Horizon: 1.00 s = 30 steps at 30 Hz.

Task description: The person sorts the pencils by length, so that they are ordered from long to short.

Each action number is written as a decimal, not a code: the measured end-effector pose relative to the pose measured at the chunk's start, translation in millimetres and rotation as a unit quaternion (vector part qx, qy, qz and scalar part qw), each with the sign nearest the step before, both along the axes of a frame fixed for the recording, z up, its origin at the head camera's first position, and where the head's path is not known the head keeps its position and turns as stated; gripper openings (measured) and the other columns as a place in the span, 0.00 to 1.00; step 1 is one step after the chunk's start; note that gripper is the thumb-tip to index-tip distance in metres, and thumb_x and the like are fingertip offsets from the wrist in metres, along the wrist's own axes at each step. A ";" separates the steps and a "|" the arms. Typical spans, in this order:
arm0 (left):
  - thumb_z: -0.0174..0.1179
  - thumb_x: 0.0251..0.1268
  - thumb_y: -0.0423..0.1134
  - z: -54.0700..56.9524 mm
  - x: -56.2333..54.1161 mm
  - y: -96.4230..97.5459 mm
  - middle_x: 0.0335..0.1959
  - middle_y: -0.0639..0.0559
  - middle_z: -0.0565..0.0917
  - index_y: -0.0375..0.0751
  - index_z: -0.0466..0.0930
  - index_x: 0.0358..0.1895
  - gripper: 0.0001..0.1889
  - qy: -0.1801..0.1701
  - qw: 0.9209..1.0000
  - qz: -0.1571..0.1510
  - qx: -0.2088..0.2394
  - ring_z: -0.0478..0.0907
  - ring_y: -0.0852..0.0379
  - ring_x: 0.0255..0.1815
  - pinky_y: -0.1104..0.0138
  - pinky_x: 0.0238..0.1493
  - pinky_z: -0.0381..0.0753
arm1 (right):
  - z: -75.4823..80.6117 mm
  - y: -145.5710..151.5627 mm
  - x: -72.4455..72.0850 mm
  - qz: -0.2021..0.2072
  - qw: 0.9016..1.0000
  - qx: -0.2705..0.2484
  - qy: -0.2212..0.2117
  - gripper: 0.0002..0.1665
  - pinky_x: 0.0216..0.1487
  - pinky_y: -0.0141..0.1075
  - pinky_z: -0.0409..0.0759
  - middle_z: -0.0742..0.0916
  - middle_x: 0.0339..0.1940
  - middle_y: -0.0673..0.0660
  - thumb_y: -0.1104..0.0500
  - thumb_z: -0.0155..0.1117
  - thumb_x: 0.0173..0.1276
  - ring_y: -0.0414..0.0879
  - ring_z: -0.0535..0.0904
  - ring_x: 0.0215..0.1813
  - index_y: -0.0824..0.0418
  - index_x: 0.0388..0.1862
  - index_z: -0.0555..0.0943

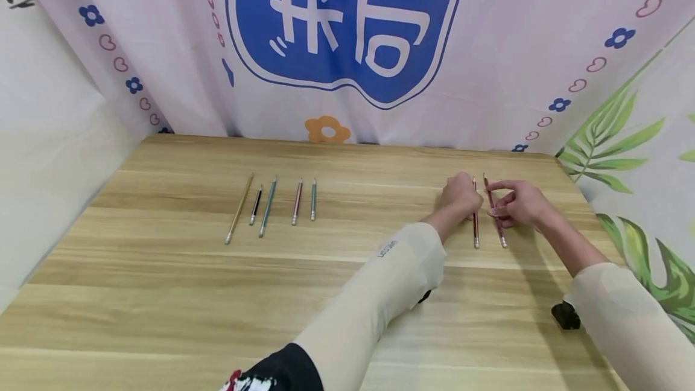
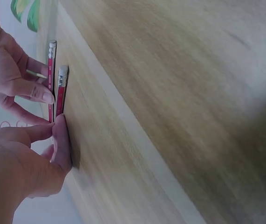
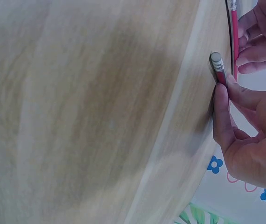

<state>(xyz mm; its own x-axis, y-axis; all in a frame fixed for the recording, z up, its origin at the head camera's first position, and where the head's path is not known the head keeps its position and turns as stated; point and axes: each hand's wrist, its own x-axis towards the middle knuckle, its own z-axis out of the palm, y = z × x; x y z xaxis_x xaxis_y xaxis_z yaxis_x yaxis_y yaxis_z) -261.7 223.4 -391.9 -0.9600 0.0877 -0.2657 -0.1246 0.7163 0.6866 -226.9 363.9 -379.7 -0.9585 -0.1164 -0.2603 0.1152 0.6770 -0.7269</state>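
Observation:
Two red pencils with white erasers lie side by side at the right of the table in the head view, eraser ends toward me. My left hand (image 1: 458, 197) pinches the left red pencil (image 1: 476, 228) between thumb and finger; its eraser end (image 2: 62, 84) sticks out in the left wrist view. My right hand (image 1: 519, 205) holds the right red pencil (image 1: 501, 234), which lies slightly slanted. In the right wrist view, the thumb and finger of my right hand (image 3: 251, 126) close on that pencil (image 3: 220, 74) just below its eraser.
Several pencils lie apart on the left: a yellow pencil (image 1: 239, 210), a short black one (image 1: 256, 205), a long teal one (image 1: 268, 207), a short red one (image 1: 297, 202) and a short teal one (image 1: 313, 200). A printed curtain (image 1: 505, 77) hangs behind the wooden table (image 1: 163, 306).

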 end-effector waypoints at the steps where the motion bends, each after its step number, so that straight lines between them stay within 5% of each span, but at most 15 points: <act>1: 0.65 0.64 0.31 -0.6 0.1 -0.6 0.21 0.54 0.84 0.46 0.82 0.33 0.05 0.004 1.000 -0.004 0.001 0.68 0.62 0.04 0.75 0.05 0.67 | 0.0 -0.2 0.1 0.001 1.000 0.001 0.000 0.38 0.28 0.38 0.91 0.83 0.30 0.58 0.75 0.69 0.66 0.42 0.83 0.26 0.79 0.72 0.64; 6: 0.64 0.66 0.30 -3.0 -0.4 -2.6 0.44 0.55 0.90 0.51 0.87 0.53 0.16 0.020 1.000 -0.012 0.014 0.69 0.65 0.05 0.76 0.06 0.70 | 0.3 -1.1 0.6 0.000 1.000 0.000 -0.001 0.37 0.28 0.38 0.91 0.83 0.30 0.58 0.75 0.69 0.67 0.42 0.83 0.27 0.79 0.72 0.64; 9: 0.64 0.67 0.30 -4.2 -0.2 -3.9 0.51 0.57 0.89 0.53 0.88 0.56 0.18 0.026 0.999 -0.013 0.020 0.70 0.65 0.06 0.77 0.07 0.71 | 0.8 -2.0 1.1 -0.001 1.000 0.001 -0.003 0.38 0.28 0.37 0.90 0.83 0.31 0.59 0.75 0.68 0.67 0.42 0.84 0.27 0.79 0.73 0.64; 30: 0.68 0.65 0.28 -4.5 3.5 -9.0 0.50 0.59 0.90 0.53 0.89 0.55 0.19 0.016 0.998 -0.028 0.045 0.74 0.66 0.09 0.78 0.09 0.74 | -1.9 1.1 0.3 0.006 1.000 -0.002 -0.004 0.39 0.30 0.39 0.91 0.83 0.32 0.59 0.75 0.68 0.68 0.44 0.85 0.28 0.79 0.74 0.63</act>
<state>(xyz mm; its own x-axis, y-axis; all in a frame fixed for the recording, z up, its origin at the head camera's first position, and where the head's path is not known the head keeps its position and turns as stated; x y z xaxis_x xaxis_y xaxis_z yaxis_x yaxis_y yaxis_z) -258.2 214.4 -396.4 -0.9611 0.1632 -0.2229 -0.0629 0.6564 0.7518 -226.6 364.9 -381.6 -0.9549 -0.1281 -0.2680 0.1140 0.6752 -0.7287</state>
